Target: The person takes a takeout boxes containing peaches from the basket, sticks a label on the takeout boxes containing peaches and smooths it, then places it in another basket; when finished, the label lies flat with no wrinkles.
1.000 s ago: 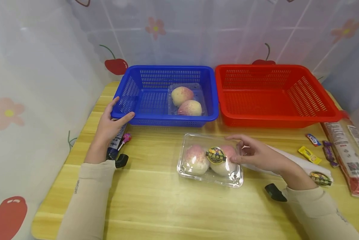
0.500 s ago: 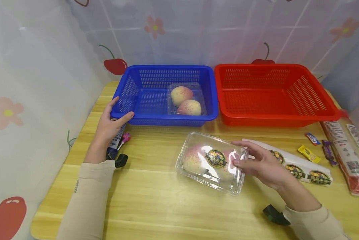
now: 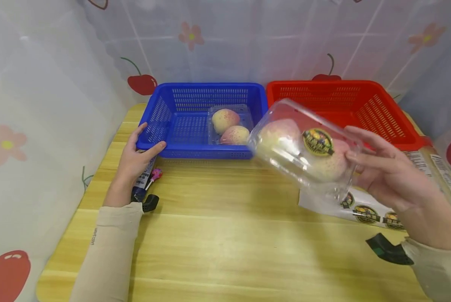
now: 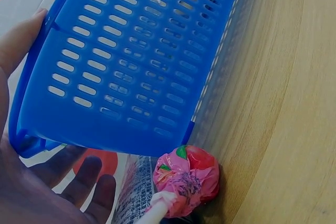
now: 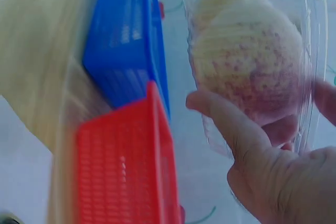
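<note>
My right hand (image 3: pixel 399 180) grips the right end of a clear plastic clamshell box (image 3: pixel 302 161) with two pink-and-cream peaches inside and a black-and-gold round label (image 3: pixel 318 141) on its lid. The box is raised and tilted, overlapping the red basket's left part in the head view. In the right wrist view, thumb and fingers hold the box by opposite sides. My left hand (image 3: pixel 135 163) holds the front left corner of the blue basket (image 3: pixel 199 152), its thumb on the rim. A second clear box with two peaches (image 3: pixel 225 120) lies in the basket's right half.
The red basket (image 3: pixel 380 121) stands right of the blue one. A strip of round stickers (image 3: pixel 323 205) lies on the wooden table (image 3: pixel 218 251) below my right hand. A lollipop (image 4: pixel 186 182) and a dark printed packet (image 3: pixel 139 184) lie by my left hand. A long bag (image 3: pixel 444 167) is at far right.
The right hand has lifted the labelled clamshell box off the table and carried it up and to the right, tilting it. The left hand has stayed at the blue basket's corner.
</note>
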`<state>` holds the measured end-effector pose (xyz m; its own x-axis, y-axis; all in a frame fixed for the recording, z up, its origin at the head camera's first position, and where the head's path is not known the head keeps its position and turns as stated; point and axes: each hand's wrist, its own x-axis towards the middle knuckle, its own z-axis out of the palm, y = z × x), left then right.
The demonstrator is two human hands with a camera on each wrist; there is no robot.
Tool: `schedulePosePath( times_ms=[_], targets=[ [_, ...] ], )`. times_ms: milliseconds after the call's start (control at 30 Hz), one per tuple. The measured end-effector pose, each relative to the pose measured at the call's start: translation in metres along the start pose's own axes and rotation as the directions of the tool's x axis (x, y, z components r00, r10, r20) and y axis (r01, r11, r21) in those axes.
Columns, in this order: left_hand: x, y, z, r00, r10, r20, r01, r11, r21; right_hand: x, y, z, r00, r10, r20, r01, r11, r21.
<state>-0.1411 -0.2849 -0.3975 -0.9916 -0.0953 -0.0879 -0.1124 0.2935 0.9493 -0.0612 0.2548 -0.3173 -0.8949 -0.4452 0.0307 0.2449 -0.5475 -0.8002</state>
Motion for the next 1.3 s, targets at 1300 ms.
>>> schedulePosePath(
  times_ms=[1300],
  targets=[
    [-0.004,-0.001,0.0,1.0,0.01,-0.023,-0.009,1.0,0.023,0.116,-0.032,-0.057,0.749,0.054,-0.66,-0.592,0.503,-0.63]
  ],
)
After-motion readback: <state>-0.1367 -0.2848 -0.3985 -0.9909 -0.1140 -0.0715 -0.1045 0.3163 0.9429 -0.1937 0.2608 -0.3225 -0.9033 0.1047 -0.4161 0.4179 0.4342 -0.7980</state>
